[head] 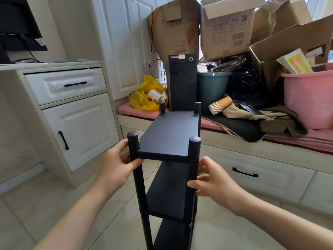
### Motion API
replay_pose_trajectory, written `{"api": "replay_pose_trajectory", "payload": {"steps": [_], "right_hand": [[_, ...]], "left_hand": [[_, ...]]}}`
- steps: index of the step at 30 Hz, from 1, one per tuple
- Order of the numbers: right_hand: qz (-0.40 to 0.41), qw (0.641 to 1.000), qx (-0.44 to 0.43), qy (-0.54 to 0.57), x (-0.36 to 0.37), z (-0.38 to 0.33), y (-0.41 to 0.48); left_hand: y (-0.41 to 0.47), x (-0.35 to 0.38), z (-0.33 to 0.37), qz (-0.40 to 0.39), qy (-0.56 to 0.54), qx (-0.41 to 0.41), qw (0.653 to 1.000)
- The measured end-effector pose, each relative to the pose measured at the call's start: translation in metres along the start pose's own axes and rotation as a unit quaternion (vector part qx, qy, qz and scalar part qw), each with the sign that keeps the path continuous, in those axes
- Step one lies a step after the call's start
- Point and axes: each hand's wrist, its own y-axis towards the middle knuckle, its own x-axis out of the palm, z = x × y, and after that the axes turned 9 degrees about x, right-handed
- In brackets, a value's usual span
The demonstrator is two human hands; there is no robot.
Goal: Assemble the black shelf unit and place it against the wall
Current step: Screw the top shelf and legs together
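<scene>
The black shelf unit (171,134) stands upright on the tiled floor in front of me, with three boards between four round black posts. My left hand (117,163) grips the near left post just under the top board, thumb against the board's front edge. My right hand (214,179) is at the near right post below the top board, fingers spread and only lightly bent, the thumb tip touching the post. The lowest board runs out of the bottom of the view.
A window bench (270,159) with drawers and a pink cushion stands behind the shelf, piled with a black PC tower (182,83), cardboard boxes (227,27), a pink tub (310,98), a dark bucket, paper cups and a yellow bag. A white cabinet (72,123) is on the left.
</scene>
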Motion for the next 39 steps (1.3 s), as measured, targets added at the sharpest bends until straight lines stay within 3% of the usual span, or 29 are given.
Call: {"api": "replay_pose_trajectory", "payload": {"steps": [7, 11, 13, 16, 18, 20, 27, 33, 39], "right_hand": [[-0.018, 1.0, 0.008, 0.014, 0.003, 0.002, -0.002], [-0.016, 1.0, 0.009, 0.016, 0.003, 0.004, -0.003], [-0.016, 1.0, 0.01, 0.02, 0.002, 0.005, -0.002], [-0.017, 1.0, 0.01, 0.023, 0.002, 0.007, -0.001], [-0.016, 0.999, 0.009, 0.026, 0.002, 0.008, 0.0], [-0.017, 0.999, 0.008, 0.034, 0.002, 0.008, 0.0], [-0.028, 0.997, 0.019, 0.067, 0.004, 0.01, -0.001], [-0.032, 0.997, 0.007, 0.065, 0.005, 0.013, 0.002], [-0.024, 0.997, -0.003, 0.066, 0.005, 0.017, 0.002]], "left_hand": [[-0.012, 0.007, 0.008, 0.053, 0.038, -0.016, 0.998], [-0.028, 0.024, 0.032, 0.168, 0.155, 0.062, 0.971], [-0.04, 0.032, 0.041, 0.188, 0.159, 0.087, 0.965], [-0.05, 0.045, 0.045, 0.086, 0.047, -0.043, 0.994], [-0.05, 0.055, 0.044, 0.005, -0.057, -0.156, 0.986], [-0.046, 0.065, 0.04, -0.027, -0.164, -0.212, 0.963], [-0.034, 0.084, 0.035, -0.066, -0.362, -0.209, 0.906], [-0.029, 0.101, 0.037, -0.021, -0.373, -0.217, 0.902], [-0.029, 0.1, 0.032, -0.035, -0.368, -0.201, 0.907]]}}
